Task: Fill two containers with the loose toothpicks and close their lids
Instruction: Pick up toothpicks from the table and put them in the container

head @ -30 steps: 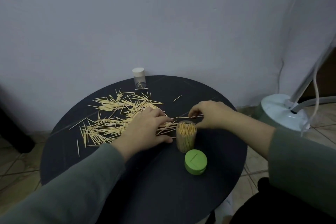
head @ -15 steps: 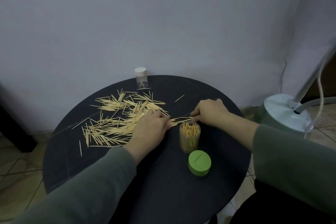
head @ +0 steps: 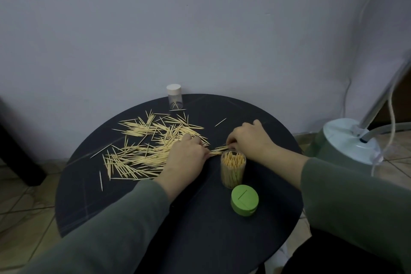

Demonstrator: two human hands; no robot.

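Hands little shifted since half-second earlier. Round black table [head: 200, 240] carries loose toothpicks [head: 142, 153] scattered left. Left hand [head: 184, 158], right hand [head: 249, 138] each pinch opposite ends of small toothpick bundle [head: 219, 150] just behind open, full clear container [head: 233, 168]. Green lid [head: 244, 200] lies beside. White-capped container [head: 175, 97] stands at far edge.

- A room in a home, by the look of it.
- A plain pale wall [head: 200, 24] stands close behind a small round dark worktop [head: 200, 240], the size of a side table.
- The floor [head: 24, 204] is beige tile with visible grout lines.
- Right of the worktop stands a household appliance [head: 347, 142] with a white top, a slanted pole [head: 382, 100] and a hose [head: 393, 127], perhaps a garment steamer.
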